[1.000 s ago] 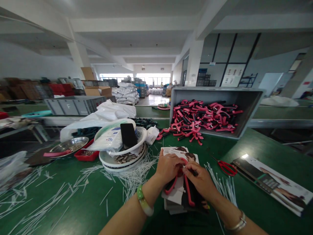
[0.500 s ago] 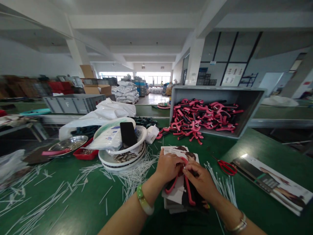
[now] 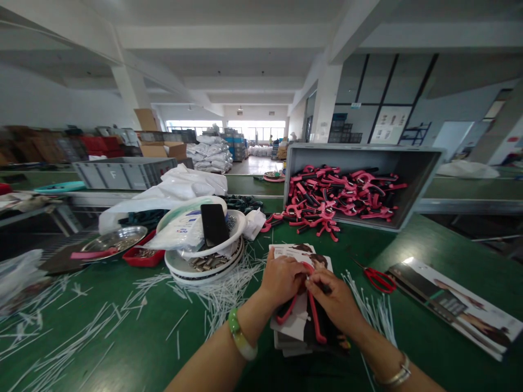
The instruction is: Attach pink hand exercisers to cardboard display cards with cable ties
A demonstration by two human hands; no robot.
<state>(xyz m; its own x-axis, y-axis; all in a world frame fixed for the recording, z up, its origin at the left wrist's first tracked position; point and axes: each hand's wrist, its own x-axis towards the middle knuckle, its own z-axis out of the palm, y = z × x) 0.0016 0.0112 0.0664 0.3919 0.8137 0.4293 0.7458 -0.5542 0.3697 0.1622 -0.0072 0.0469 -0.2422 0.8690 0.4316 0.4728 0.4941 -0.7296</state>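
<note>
A pair of pink-handled clippers (image 3: 315, 318) lies on the top card of a stack of printed cards (image 3: 292, 326), handles toward me. My left hand (image 3: 281, 279) is closed on the upper part of the clippers and presses it to the card. Against the same spot, my right hand (image 3: 335, 299) pinches a small white bit, which looks like the end of a cable tie; the fingers mostly hide it. Loose white cable ties (image 3: 373, 307) lie just right of my right hand.
A grey crate (image 3: 423, 188) on its side spills pink clippers (image 3: 339, 193). Red scissors (image 3: 379, 279) and more printed cards (image 3: 457, 305) lie at right. At left stand white bowls (image 3: 175, 267) with a phone (image 3: 214, 224), a red tray (image 3: 143, 258), a metal dish (image 3: 137, 235) and scattered strips (image 3: 93, 332).
Almost nothing differs. Both hands keep their places on the clippers, and only the fingertips may have shifted very slightly.
</note>
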